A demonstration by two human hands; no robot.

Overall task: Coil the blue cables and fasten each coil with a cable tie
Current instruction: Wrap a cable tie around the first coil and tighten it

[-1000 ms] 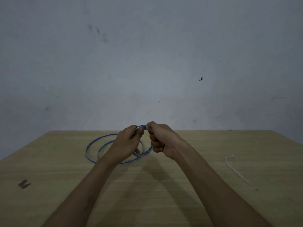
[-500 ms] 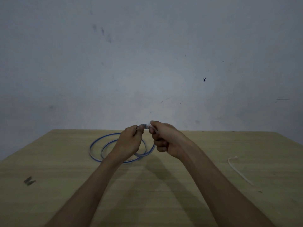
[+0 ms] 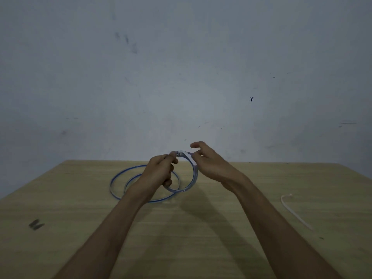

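While left hand (image 3: 159, 172) grips blue coil (image 3: 195, 176), right hand (image 3: 211, 164) slack-fingered; tabletop mark (image 3: 36, 224) resembles M.

A single view is given, taken by a wide-angle camera worn on the head. It is aimed forward and slightly down across the tabletop (image 3: 201, 248), whose near edge is cut off by the bottom of the frame. The far edge is seen against a grey wall (image 3: 181, 77), by which the upper half is filled. The forearms (image 3: 112, 228) are seen close, from behind. The left hand (image 3: 159, 172) and right hand (image 3: 213, 164) are centred over the tabletop's far part.
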